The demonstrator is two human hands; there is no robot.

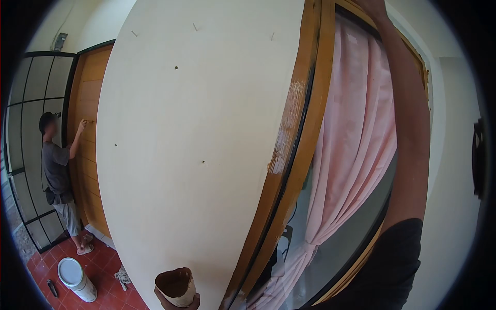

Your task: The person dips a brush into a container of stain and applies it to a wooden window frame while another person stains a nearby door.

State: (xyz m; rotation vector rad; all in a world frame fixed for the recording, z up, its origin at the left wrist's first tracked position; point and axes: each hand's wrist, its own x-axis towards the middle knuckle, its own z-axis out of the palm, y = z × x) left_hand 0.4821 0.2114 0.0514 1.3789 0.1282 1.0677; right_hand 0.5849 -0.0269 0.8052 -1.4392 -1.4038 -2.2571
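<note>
My left hand [194,301] is wrapped around a cut-down cup [182,296] at the bottom of the view. The cup's inside is coated brown, and brown stains mark its rim. My right arm reaches up along the right side to the top of the brown window frame [316,103]. Only part of my right hand [370,6] shows at the upper edge, by the frame's top; its fingers, and anything in them, are out of sight. A stretch of the frame's left post has a worn, whitish, streaky patch [288,126].
Pink curtains [356,129] hang behind the glass. Nails and small holes dot the cream wall [206,113]. At left, another person [57,170] reaches to an orange-brown door [90,155]. A white bucket [77,279] and a rag [123,278] are on red tiles [108,289].
</note>
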